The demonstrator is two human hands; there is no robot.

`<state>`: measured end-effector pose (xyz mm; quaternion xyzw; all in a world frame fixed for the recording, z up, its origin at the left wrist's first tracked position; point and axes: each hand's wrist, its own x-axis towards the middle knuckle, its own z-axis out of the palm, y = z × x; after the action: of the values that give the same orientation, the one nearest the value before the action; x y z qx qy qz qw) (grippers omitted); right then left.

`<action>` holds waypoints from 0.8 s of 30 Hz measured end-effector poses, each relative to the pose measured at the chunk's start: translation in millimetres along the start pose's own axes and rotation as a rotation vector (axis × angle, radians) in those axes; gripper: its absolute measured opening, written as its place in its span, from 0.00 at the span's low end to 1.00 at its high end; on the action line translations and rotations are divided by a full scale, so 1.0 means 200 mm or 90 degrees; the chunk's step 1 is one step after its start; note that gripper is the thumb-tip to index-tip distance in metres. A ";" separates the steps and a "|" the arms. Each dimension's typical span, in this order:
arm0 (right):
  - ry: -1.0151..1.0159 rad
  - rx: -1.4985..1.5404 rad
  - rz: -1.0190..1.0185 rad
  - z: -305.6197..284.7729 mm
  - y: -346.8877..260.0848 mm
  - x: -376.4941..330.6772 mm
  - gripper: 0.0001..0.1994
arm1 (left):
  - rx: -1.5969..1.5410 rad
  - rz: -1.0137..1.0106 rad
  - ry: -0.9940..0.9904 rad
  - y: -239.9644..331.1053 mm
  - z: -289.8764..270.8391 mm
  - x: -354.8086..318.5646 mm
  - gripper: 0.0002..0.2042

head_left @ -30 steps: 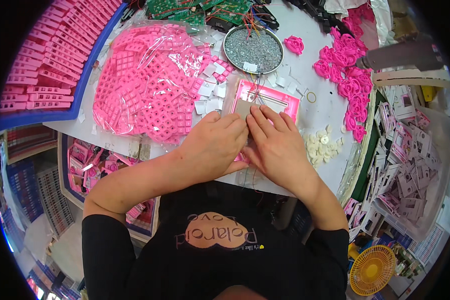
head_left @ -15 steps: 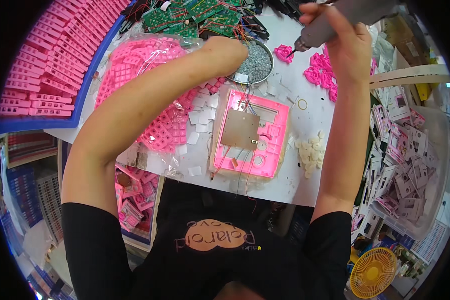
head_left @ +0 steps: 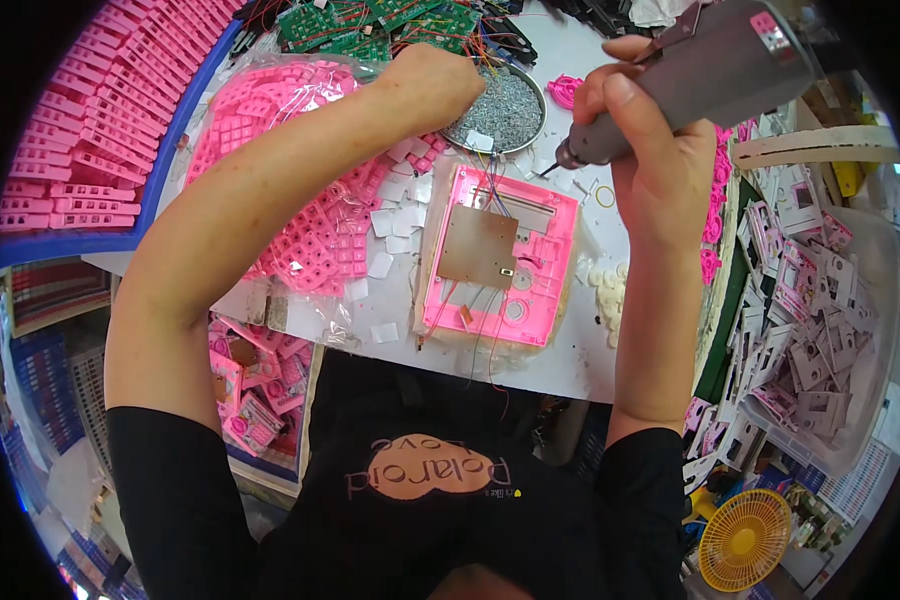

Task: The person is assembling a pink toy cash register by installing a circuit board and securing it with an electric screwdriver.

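Observation:
My left hand (head_left: 435,88) is at the rim of a round metal bowl (head_left: 544,118) full of small silvery screws (head_left: 510,108); its fingertips are hidden behind the hand. In my right hand (head_left: 660,160) is a grey electric screwdriver (head_left: 715,80), its thin bit slanting down and left, in the air to the right of the bowl. Below it on the table lies a pink plastic housing (head_left: 558,255), open side up, on a pale pad. A brownish circuit board (head_left: 478,248) sits in the housing, with thin wires running out above and below. Neither hand touches the housing.
A clear bag of pink keypad pieces (head_left: 315,245) lies left of the housing, near small white squares (head_left: 385,332). Green circuit boards (head_left: 320,28) are behind. A blue-edged crate (head_left: 158,185) of pink parts stands left. Cream discs (head_left: 613,305) and a pink coiled piece (head_left: 564,92) lie right.
My right hand has brought the screwdriver down and left, closer to the housing. My left hand has shifted slightly up and left, still beside the bowl. The whole view has shifted a little.

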<state>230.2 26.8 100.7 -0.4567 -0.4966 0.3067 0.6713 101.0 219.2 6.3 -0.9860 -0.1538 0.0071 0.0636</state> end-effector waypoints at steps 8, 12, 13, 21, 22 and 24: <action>0.002 0.041 0.053 0.08 0.03 -0.22 0.17 | -0.146 -0.056 0.173 0.07 -0.17 -0.10 0.08; 0.044 0.067 0.014 0.13 0.06 -0.31 0.14 | -0.458 -0.059 0.201 0.34 -0.33 -0.41 0.11; 0.038 0.075 -0.001 0.13 0.07 -0.32 0.14 | -0.472 -0.046 0.183 0.40 -0.32 -0.51 0.10; 0.031 0.006 -0.014 0.15 0.18 -0.35 0.10 | -0.358 0.047 0.274 0.64 -0.05 -0.75 0.01; 0.034 0.012 -0.013 0.15 0.18 -0.35 0.10 | -0.355 0.043 0.271 0.64 -0.05 -0.75 0.01; 0.031 0.017 -0.019 0.15 0.18 -0.34 0.10 | -0.349 0.038 0.270 0.65 -0.05 -0.75 0.02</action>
<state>181.2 -9.3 43.4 -0.4477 -0.4825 0.2920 0.6939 -2.9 50.3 -1.8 -0.9500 -0.1047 -0.2378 -0.1732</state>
